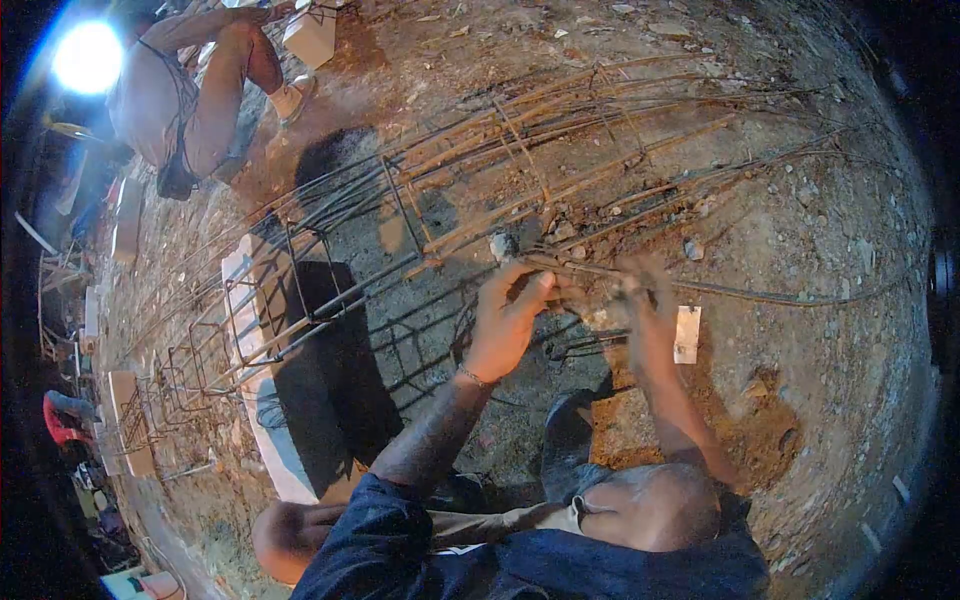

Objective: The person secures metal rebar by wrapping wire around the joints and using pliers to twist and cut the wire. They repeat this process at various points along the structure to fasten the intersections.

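Rough, stony earth (830, 225) is lit by a glaring lamp (88, 57) at ten o'clock, and a thin steel rod (745, 291) is met by two bare hands near the centre.

The rod is stretched towards three o'clock, beside a rebar cage (427, 252) laid from eight to two o'clock. The left hand (505, 325) is half curled, thumb and forefinger nearly pinched by the rod; the right hand (650, 310) is blurred, and whether either has hold of anything cannot be told. The rod is probably best steadied by one hand while guided by the other, fingertips kept off sharp ends. The ground is littered with stone chips; a pale block (280, 460) is crossed by cage bars at eight o'clock, and a crouched person (215, 105) is seen at ten.
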Demonstrator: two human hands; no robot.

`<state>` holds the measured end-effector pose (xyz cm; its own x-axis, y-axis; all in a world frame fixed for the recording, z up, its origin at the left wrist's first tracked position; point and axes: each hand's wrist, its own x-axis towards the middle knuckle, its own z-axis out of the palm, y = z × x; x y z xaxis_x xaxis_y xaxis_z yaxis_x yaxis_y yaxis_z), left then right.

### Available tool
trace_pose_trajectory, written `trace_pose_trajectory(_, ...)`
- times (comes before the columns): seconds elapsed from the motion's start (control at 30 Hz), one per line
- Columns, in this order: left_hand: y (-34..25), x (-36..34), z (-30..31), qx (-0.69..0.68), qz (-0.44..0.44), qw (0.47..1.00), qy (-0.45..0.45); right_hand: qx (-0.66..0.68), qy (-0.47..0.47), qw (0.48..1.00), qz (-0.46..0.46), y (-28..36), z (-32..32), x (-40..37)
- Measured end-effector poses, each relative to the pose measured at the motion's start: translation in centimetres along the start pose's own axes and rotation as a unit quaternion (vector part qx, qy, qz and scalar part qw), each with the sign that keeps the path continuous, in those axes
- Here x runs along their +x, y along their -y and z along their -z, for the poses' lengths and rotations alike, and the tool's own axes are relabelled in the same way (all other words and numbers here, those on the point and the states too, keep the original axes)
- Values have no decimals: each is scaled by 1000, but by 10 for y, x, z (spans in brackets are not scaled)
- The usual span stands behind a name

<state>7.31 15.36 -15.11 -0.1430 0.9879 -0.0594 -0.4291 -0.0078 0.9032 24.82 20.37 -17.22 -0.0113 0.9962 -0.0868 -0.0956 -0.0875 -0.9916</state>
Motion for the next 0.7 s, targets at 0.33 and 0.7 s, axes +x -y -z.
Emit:
trace_pose_trajectory(0.33,-18,5,10,124,108,986,17,-74,379,922,18,27,-11,9)
trace_pose_trajectory(0.7,4,4,30,-185,137,973,-17,79,372,915,-138,22,-4,-4)
